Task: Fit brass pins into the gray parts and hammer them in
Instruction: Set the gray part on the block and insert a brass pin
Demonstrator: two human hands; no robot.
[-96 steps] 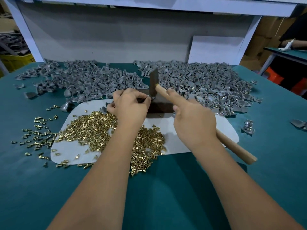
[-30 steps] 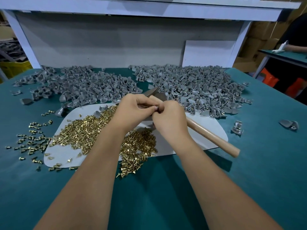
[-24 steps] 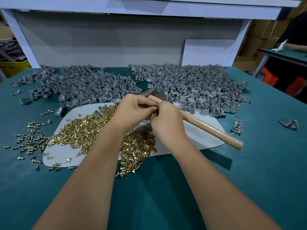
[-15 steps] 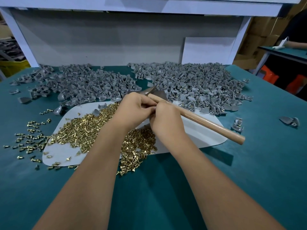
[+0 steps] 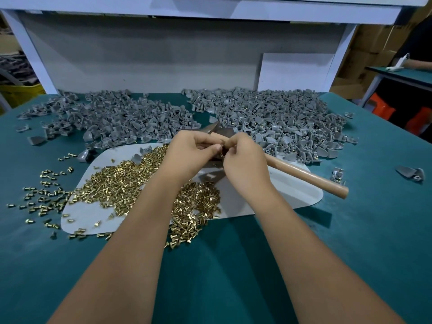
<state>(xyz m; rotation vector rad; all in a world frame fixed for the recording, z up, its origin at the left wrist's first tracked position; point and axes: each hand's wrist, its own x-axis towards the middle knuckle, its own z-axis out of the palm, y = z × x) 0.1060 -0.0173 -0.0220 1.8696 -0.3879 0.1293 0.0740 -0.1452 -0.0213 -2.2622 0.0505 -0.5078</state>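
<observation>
My left hand [image 5: 191, 152] and my right hand [image 5: 243, 164] meet fingertip to fingertip over the white board [image 5: 280, 190]. Between them sits a small gray part [image 5: 222, 150], pinched by the left fingers and mostly hidden. My right hand also grips the wooden-handled hammer [image 5: 306, 175], whose handle sticks out to the right and whose metal head [image 5: 214, 128] shows just beyond the hands. I cannot tell whether the right fingertips hold a pin. A heap of brass pins [image 5: 117, 185] covers the board's left half.
Two big piles of gray parts lie at the back, a left pile [image 5: 112, 118] and a right pile [image 5: 275, 120]. Loose pins [image 5: 42, 195] scatter over the green table at left. Stray gray parts [image 5: 410, 174] lie at right. A white panel [image 5: 294, 71] leans on the back wall.
3.2 s ago the hammer stood raised with its head above the part. Since then the right hand has swung in to the left hand; over the last second both hands stay together, barely shifting.
</observation>
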